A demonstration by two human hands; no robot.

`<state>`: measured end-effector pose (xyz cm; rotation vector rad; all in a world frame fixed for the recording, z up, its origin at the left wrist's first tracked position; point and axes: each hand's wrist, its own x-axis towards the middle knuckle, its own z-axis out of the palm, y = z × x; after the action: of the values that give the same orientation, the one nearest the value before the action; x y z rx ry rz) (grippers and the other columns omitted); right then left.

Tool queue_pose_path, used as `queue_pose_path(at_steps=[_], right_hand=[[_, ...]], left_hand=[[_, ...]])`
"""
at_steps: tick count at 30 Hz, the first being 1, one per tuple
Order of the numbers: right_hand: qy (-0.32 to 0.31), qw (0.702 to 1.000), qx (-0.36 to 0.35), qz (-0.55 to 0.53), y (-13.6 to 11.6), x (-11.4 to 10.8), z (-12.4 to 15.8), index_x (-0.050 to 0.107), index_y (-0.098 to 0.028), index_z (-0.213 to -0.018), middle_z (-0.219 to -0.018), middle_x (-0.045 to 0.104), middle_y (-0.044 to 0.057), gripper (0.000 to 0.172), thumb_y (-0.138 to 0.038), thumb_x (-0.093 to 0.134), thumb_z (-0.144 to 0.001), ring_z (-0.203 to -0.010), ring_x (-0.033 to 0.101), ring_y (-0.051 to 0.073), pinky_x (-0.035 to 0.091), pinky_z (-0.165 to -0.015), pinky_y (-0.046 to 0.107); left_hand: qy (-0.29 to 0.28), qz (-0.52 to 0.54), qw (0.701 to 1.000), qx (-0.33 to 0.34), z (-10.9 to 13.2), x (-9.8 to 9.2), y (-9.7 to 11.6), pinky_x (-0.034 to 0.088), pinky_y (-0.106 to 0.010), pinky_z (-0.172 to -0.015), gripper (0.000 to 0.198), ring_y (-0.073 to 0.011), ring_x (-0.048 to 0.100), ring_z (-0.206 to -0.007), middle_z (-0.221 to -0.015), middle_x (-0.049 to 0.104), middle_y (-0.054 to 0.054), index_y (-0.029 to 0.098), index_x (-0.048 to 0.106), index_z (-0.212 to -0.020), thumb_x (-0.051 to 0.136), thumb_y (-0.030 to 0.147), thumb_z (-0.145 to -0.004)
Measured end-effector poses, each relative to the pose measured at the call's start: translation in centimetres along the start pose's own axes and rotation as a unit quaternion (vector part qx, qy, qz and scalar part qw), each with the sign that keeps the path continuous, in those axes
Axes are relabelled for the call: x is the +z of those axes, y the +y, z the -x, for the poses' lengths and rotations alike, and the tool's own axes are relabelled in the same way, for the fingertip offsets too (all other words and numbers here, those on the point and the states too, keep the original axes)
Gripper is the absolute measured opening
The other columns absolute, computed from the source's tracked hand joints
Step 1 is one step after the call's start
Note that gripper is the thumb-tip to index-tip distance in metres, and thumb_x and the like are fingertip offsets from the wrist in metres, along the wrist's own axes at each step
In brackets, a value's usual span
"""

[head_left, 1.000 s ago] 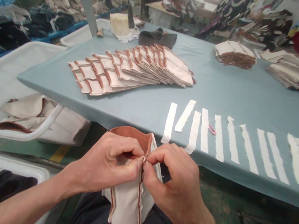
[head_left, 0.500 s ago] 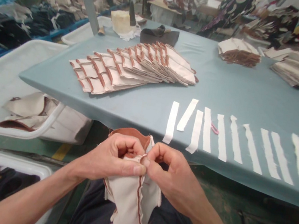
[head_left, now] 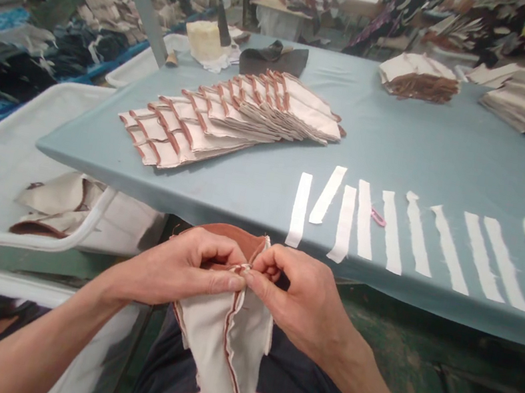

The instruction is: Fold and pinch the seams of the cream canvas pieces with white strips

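Fingers of the left hand and right hand, pinched on the upper edge of a cream cloth piece, which hangs before the dark shirt, near the front edge of the worktop; brown trim runs down its seam. On the worktop, white strips, a pink clip between two, and a fanned cloth pile farther left

Cream, brown-seamed fabric piece, blue-grey table, white strips, pink clip
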<state>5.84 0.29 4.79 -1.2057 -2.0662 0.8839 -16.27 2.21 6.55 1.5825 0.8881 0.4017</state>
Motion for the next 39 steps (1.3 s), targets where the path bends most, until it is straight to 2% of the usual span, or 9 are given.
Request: queue_pose_path(at_steps=[6, 9, 13, 17, 24, 27, 31, 34, 39], right_hand=[[0.086, 0.990, -0.089, -0.065, 0.9, -1.1, -0.8, 0.065, -0.020, -0.095, -0.090, 0.074, 0.004, 0.011, -0.027, 0.058, -0.099, -0.085, 0.068, 0.018, 0.050, -0.079, 0.031], [0.058, 0.978, -0.194, -0.039, 0.7, -1.6, -1.9, 0.062, -0.017, -0.110, -0.105, 0.074, 0.009, 0.026, -0.038, 0.064, -0.095, -0.099, 0.068, 0.022, 0.049, -0.094, 0.038], [-0.020, 0.968, -0.251, 0.006, 0.1, -2.2, -3.1, 0.061, -0.019, -0.084, -0.069, 0.061, -0.004, 0.034, -0.049, 0.076, -0.088, -0.063, 0.056, 0.013, 0.042, -0.070, 0.028], [-0.073, 0.968, -0.237, 0.033, -0.6, -2.7, -3.1, 0.052, -0.020, -0.067, -0.058, 0.050, -0.008, 0.048, -0.052, 0.080, -0.086, -0.050, 0.039, 0.007, 0.024, -0.053, 0.025], [-0.100, 0.960, -0.165, 0.204, -2.4, -2.7, -2.1, 0.063, -0.017, -0.077, -0.073, 0.068, 0.004, 0.034, -0.043, 0.081, -0.088, -0.064, 0.056, 0.017, 0.022, -0.056, 0.030], [-0.101, 0.978, -0.142, 0.118, -2.0, -2.4, -1.9, 0.054, -0.019, -0.068, -0.061, 0.052, -0.005, 0.042, -0.045, 0.082, -0.087, -0.055, 0.044, 0.011, 0.019, -0.054, 0.028], [-0.106, 0.986, -0.047, -0.116, -0.9, -1.0, -1.3, 0.040, -0.020, -0.061, -0.058, 0.034, -0.010, 0.055, -0.046, 0.084, -0.082, -0.052, 0.028, 0.006, 0.019, -0.048, 0.023], [-0.102, 0.968, 0.015, -0.230, -0.2, -0.2, -0.8, 0.037, -0.021, -0.059, -0.058, 0.030, -0.011, 0.058, -0.044, 0.087, -0.077, -0.052, 0.025, 0.006, 0.018, -0.046, 0.022], [-0.124, 0.968, 0.048, -0.211, 0.1, -0.5, -0.7, 0.042, -0.020, -0.059, -0.058, 0.032, -0.011, 0.054, -0.038, 0.090, -0.074, -0.053, 0.027, 0.006, 0.019, -0.046, 0.022]], left_hand=[[0.000, -0.032, 0.999, 0.027, 0.0, -0.5, 1.0, 0.037, -0.017, -0.055, 0.025, -0.0092, 0.048, -0.063, -0.072, 0.058, 0.002, 0.012, 0.068, -0.082, 0.064, 0.033, -0.096], [0.026, -0.077, 0.994, 0.071, 0.2, -0.4, 1.9, 0.035, -0.018, -0.055, 0.023, -0.0082, 0.046, -0.062, -0.072, 0.056, 0.003, 0.013, 0.066, -0.079, 0.061, 0.027, -0.096], [0.070, -0.194, 0.971, 0.120, 0.8, 0.7, 2.9, 0.032, -0.019, -0.055, 0.022, -0.0066, 0.042, -0.058, -0.065, 0.050, 0.007, 0.015, 0.057, -0.071, 0.056, 0.017, -0.093], [0.136, -0.263, 0.948, 0.115, 1.3, 1.8, 2.6, 0.032, -0.019, -0.056, 0.020, -0.0063, 0.043, -0.057, -0.063, 0.048, 0.009, 0.017, 0.052, -0.073, 0.055, 0.011, -0.092], [0.120, -0.303, 0.931, 0.163, 1.5, 2.2, 1.8, 0.037, -0.021, -0.064, 0.024, -0.0088, 0.053, -0.067, -0.072, 0.058, 0.004, 0.017, 0.055, -0.079, 0.054, 0.017, -0.103], [0.155, -0.252, 0.940, 0.170, 1.3, 2.7, 2.0, 0.036, -0.021, -0.060, 0.025, -0.0077, 0.050, -0.060, -0.067, 0.057, 0.005, 0.016, 0.056, -0.075, 0.056, 0.014, -0.100], [0.185, -0.011, 0.971, 0.153, 0.7, 3.7, 1.0, 0.034, -0.019, -0.053, 0.036, -0.0077, 0.044, -0.055, -0.061, 0.052, 0.005, 0.016, 0.050, -0.066, 0.060, 0.027, -0.099], [0.121, 0.117, 0.978, 0.125, 0.3, 3.6, 0.0, 0.038, -0.020, -0.054, 0.045, -0.0096, 0.047, -0.059, -0.066, 0.055, 0.001, 0.015, 0.056, -0.067, 0.065, 0.045, -0.098], [0.033, 0.101, 0.990, 0.097, -0.1, 1.7, 0.2, 0.036, -0.019, -0.053, 0.043, -0.0093, 0.047, -0.060, -0.070, 0.057, 0.000, 0.012, 0.064, -0.073, 0.068, 0.048, -0.097]])
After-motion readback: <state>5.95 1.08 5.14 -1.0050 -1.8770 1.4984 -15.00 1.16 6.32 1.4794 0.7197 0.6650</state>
